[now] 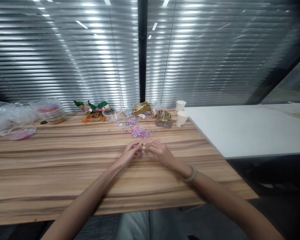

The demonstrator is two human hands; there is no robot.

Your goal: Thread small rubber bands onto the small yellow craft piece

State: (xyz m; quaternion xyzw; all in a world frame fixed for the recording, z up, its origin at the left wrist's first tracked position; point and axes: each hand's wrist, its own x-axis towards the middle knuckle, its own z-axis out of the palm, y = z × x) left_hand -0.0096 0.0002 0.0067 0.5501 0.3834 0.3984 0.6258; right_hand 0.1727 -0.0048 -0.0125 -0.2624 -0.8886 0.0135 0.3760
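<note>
My left hand point(132, 151) and my right hand point(161, 152) meet over the wooden table, fingers bent and pinched close together. Between the fingertips is a small clear piece with yellow and pink bits point(143, 148), possibly a little plastic bag; it is too small to tell. Both hands touch it, though the fingers partly hide it. Just beyond my hands lies a loose pile of tiny pink, purple and pale plastic pieces point(140, 132). A smaller heap of similar pieces point(132, 122) sits behind that one.
At the back stand a clear plastic tub point(112, 115), green snack bags point(101, 106), gold wrappers point(141, 108), a gold-topped package point(164, 119) and two paper cups point(182, 118). Stacked lidded containers point(51, 111) and plastic bags point(12, 115) occupy the left. A white table point(235, 130) adjoins on the right.
</note>
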